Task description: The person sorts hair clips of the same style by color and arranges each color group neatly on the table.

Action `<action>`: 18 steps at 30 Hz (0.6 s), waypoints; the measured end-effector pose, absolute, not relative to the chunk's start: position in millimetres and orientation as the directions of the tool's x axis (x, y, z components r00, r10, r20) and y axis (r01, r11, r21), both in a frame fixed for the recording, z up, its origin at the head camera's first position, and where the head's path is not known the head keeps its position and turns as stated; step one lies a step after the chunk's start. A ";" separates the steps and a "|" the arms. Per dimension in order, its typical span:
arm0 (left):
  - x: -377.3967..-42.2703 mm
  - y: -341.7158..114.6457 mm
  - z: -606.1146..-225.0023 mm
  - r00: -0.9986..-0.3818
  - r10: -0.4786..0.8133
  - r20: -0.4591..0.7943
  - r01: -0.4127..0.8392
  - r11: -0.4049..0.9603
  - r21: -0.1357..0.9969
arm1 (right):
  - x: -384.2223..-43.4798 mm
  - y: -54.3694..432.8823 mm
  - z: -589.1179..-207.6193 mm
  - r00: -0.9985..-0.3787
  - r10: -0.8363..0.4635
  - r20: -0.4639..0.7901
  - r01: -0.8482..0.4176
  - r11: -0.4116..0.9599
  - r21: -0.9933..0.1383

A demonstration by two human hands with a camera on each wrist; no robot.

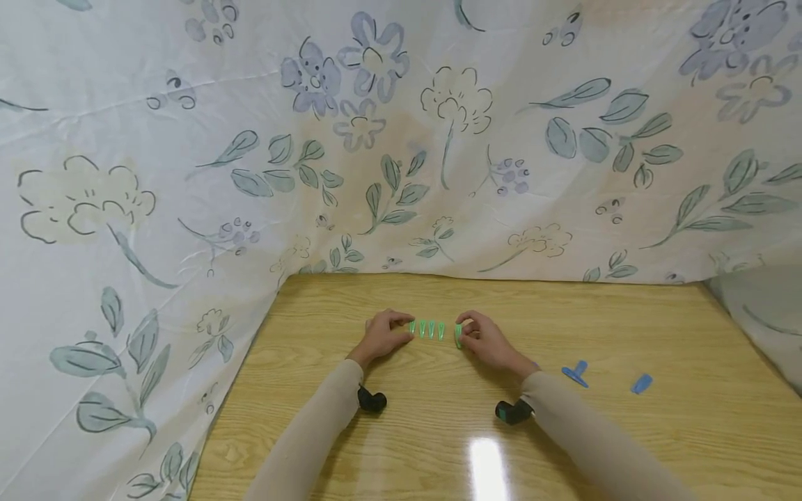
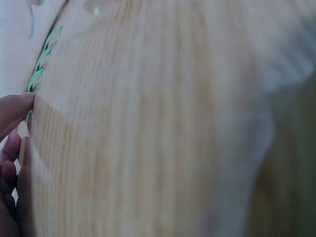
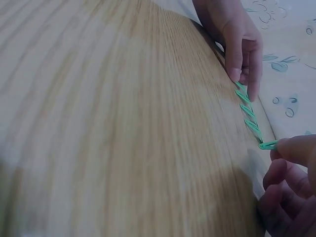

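A row of green snap hair clips [image 1: 431, 329] lies on the wooden table, spaced side by side. At the row's left end, my left hand [image 1: 381, 337] has its thumb and index finger about the two ends of the leftmost green clip [image 1: 412, 327]. To the right of the row, my right hand [image 1: 486, 341] pinches another green hair clip [image 1: 459, 336] between thumb and index finger. The right wrist view shows this held clip [image 3: 268, 145] at the near end of the row. In the left wrist view, the left fingers partly hide the clip there.
On the table [image 1: 401, 445], two crossed blue pieces [image 1: 576, 374] and a single blue piece [image 1: 642, 383] lie to the right of my right forearm. A floral cloth [image 1: 401, 209] hangs along the back and left edges. Black wrist cameras sit on both sleeves.
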State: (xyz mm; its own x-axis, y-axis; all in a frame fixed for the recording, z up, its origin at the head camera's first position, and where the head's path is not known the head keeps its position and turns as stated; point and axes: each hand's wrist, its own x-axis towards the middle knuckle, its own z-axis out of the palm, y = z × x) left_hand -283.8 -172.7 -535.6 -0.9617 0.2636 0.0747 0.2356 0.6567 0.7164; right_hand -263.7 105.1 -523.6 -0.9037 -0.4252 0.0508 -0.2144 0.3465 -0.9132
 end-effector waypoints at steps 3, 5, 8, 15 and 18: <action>-283.8 -172.6 -535.8 -0.963 0.259 0.073 0.231 0.658 0.717 | -265.2 99.1 -521.5 -0.904 -0.422 0.065 -0.226 0.346 -0.911; -283.4 -172.3 -535.1 -0.964 0.258 0.068 0.226 0.656 0.721 | -267.5 95.4 -521.3 -0.908 -0.413 0.067 -0.226 0.350 -0.909; -283.1 -171.8 -534.3 -0.964 0.258 0.068 0.225 0.649 0.727 | -272.5 90.2 -523.5 -0.921 -0.384 0.058 -0.211 0.367 -0.906; -285.0 -172.3 -535.2 -0.963 0.261 0.068 0.227 0.652 0.724 | -277.7 85.2 -526.7 -0.940 -0.337 0.052 -0.200 0.423 -0.884; -285.7 -172.5 -535.7 -0.963 0.261 0.068 0.230 0.658 0.717 | -279.1 83.9 -529.5 -0.948 -0.313 0.051 -0.202 0.473 -0.858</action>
State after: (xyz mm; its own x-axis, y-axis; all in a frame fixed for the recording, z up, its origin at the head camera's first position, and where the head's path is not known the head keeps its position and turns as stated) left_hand -285.7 -172.5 -535.7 -0.9628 0.2614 0.0684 0.2295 0.6578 0.7174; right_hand -279.1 83.9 -529.5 -0.9485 -0.3127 0.0507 -0.2018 0.4731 -0.8576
